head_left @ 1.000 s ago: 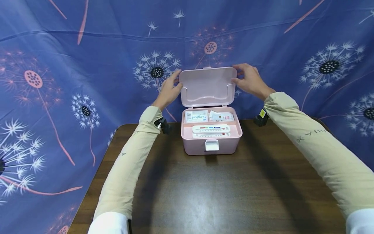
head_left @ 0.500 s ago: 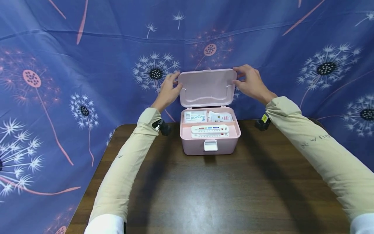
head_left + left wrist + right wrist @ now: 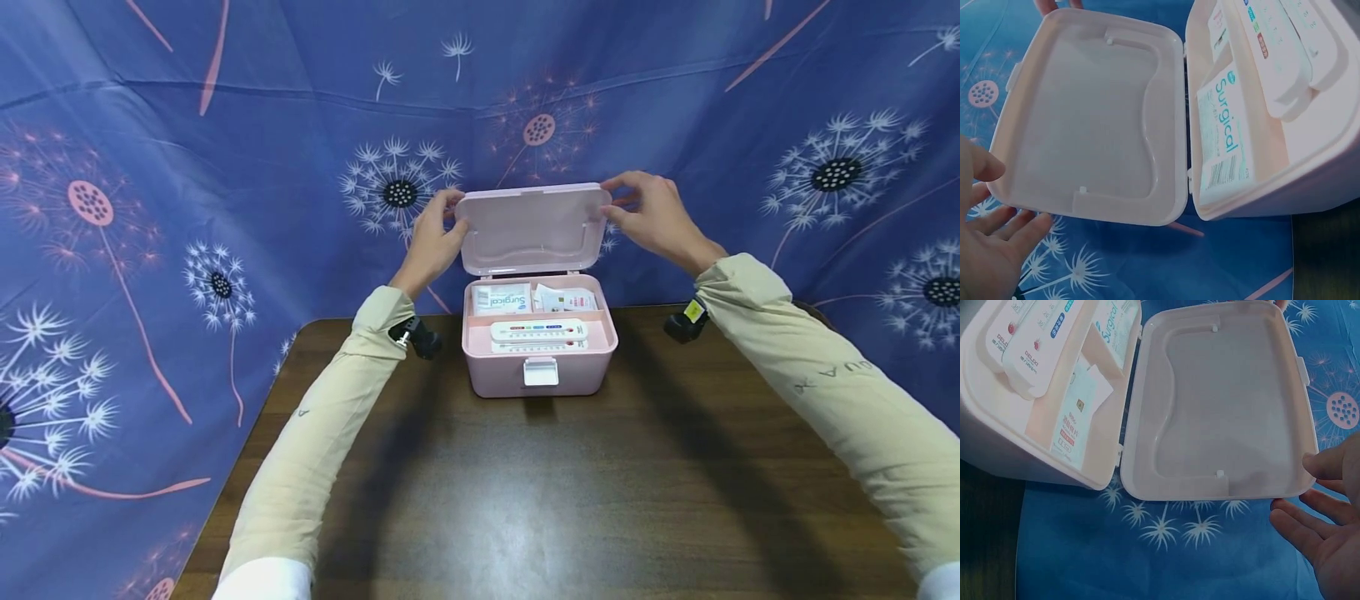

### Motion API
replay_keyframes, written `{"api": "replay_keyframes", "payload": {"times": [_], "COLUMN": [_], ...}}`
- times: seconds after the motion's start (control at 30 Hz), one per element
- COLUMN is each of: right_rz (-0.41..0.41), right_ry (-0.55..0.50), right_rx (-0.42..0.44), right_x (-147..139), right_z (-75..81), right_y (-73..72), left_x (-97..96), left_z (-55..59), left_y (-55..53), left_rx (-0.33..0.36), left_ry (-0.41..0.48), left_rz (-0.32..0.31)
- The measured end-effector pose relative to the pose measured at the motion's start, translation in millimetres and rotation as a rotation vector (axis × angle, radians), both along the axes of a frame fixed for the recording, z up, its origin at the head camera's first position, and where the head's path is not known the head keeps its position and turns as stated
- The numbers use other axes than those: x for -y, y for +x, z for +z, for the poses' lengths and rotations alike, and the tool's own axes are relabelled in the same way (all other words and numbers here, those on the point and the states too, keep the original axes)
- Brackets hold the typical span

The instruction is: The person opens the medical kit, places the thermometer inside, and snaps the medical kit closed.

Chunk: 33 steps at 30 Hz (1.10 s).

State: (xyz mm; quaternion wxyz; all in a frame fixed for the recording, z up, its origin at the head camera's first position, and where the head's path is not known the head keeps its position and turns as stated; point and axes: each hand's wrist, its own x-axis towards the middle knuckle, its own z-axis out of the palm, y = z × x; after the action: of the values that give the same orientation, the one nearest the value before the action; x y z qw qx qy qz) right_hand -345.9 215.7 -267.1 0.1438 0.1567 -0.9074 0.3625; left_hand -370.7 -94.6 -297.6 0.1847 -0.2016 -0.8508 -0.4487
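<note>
A pink plastic box (image 3: 498,377) stands on the table with its hinged lid (image 3: 534,229) raised. My left hand (image 3: 431,240) holds the lid's upper left corner, thumb (image 3: 985,164) on the inner side and fingers at the edge. At the opposite corner my right hand (image 3: 656,218) pinches the lid between thumb and fingers. Inside the box, two white strip thermometers (image 3: 537,331) lie in the front compartment, one overlapping the other. Behind them are a packet marked "Surgical" (image 3: 501,298) and a smaller white packet (image 3: 1072,419), each in its own compartment.
A white latch (image 3: 541,372) sticks out from the box's front. The dark wooden table (image 3: 510,492) stretches toward me. Close behind the box hangs a blue cloth (image 3: 300,167) with a dandelion print.
The lid's top edge has come slightly forward and down, and both hands have moved with it. The box and its contents stay in place.
</note>
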Motion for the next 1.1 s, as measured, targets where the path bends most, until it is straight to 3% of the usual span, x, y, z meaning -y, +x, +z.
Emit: {"api": "replay_keyframes", "payload": {"times": [0.2, 0.7, 1.1], "right_rz": [0.013, 0.008, -0.004], "right_ry": [0.002, 0.010, -0.024], "right_rx": [0.042, 0.023, -0.096], "right_x": [-3, -3, 2], "right_z": [1.4, -1.2, -5.6], "right_y": [5.5, 13.3, 13.8], "left_x": [-0.3, -1.3, 0.6], "left_z": [-0.6, -3.2, -3.8], "left_y": [3.3, 5.3, 8.7], "left_rx": [-0.037, -0.110, -0.134], "left_ry": [0.034, 0.068, 0.069], "left_rz": [-0.003, 0.008, 0.021]}}
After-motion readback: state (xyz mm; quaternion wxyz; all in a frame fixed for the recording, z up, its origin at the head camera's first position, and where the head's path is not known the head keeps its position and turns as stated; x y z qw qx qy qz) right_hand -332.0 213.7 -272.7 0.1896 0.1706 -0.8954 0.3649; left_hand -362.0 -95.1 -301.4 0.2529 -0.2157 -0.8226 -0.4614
